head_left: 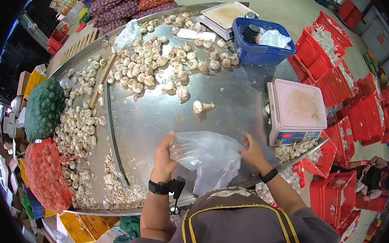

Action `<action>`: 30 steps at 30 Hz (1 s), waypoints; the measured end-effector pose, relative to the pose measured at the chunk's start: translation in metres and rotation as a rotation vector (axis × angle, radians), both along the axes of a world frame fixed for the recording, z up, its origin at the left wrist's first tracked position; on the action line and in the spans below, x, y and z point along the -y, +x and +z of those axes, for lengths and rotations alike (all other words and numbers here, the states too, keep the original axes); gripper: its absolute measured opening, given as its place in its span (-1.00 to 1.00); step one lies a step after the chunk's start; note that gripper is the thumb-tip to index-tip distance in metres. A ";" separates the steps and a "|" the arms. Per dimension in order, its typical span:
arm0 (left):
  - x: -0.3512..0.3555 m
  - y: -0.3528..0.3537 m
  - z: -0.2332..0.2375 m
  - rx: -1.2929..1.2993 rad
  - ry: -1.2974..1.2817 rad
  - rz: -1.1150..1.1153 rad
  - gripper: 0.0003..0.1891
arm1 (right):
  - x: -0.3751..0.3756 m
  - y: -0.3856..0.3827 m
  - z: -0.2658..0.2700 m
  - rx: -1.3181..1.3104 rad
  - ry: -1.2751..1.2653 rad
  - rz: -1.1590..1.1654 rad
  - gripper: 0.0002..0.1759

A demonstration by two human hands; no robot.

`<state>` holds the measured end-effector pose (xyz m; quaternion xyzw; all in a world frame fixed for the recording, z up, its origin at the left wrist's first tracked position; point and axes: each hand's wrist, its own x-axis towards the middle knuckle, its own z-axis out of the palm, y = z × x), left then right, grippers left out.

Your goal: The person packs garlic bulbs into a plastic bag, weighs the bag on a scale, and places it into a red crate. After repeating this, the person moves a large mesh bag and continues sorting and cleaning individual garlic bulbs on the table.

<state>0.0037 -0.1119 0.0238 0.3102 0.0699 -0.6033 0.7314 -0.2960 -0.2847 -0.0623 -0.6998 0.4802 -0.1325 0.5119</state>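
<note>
A clear plastic bag [206, 154] is stretched between my two hands over the near part of the metal table. My left hand [164, 156] is closed on the bag's left end, the plastic gathered at the fingers. At the opposite side my right hand [252, 150] pinches the bag's edge between thumb and fingers. The bag looks thin and crumpled, its lower part hanging toward me. Just beyond it lies a single garlic bulb [198, 107] with a stem. Farther back, a heap of garlic bulbs [141, 64] spreads over the table.
A scale with a pink tray [298, 103] stands at the right, behind it a blue basket [262, 51] with a dark jar. Metal and wooden strips [113, 136] divide off garlic on the left. Net sacks [48, 174] line the left edge; red crates [330, 193] stack at right.
</note>
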 end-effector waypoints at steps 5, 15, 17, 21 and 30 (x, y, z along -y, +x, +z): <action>0.025 -0.024 0.021 1.014 0.188 -0.451 -0.94 | -0.012 0.044 0.053 -0.190 -0.370 0.549 -0.70; -0.007 0.034 -0.117 0.204 0.406 -0.296 -0.85 | 0.034 -0.004 -0.026 1.147 1.582 -0.385 -0.56; 0.011 0.017 -0.118 -0.270 0.247 -0.223 -0.80 | 0.041 -0.003 -0.047 1.117 1.606 -0.494 -0.55; 0.066 0.021 -0.156 -0.358 0.173 0.038 -0.79 | 0.089 0.036 -0.087 0.893 1.412 -0.620 -0.57; 0.211 0.158 -0.190 -0.206 0.128 0.453 -0.77 | 0.286 0.321 -0.094 0.813 0.720 -0.488 -0.61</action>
